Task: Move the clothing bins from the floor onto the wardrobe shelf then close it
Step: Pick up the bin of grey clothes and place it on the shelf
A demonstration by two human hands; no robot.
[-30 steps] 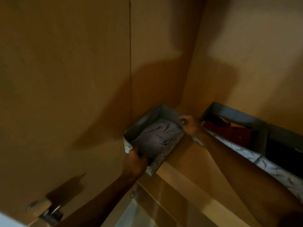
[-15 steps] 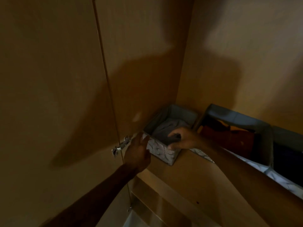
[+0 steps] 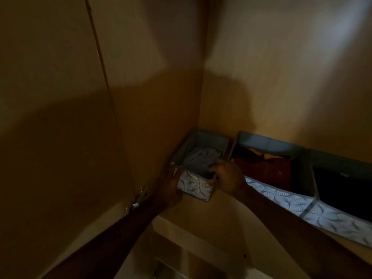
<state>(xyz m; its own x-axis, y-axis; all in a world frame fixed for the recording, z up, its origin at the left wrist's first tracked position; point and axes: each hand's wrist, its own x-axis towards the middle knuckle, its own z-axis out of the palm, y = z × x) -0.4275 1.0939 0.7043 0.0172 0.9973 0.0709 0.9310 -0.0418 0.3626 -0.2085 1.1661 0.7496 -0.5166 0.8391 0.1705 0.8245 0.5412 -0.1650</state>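
While the small bin (image 3: 194, 185) sits in the shelf's far-left corner, both hands flank it — left hand (image 3: 169, 188) flat open, right hand (image 3: 227, 179) gripping its near-right rim.

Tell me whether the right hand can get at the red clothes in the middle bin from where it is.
Probably yes. The right hand sits on the small bin beside the middle bin, whose top is open, and nothing covers the red clothes.
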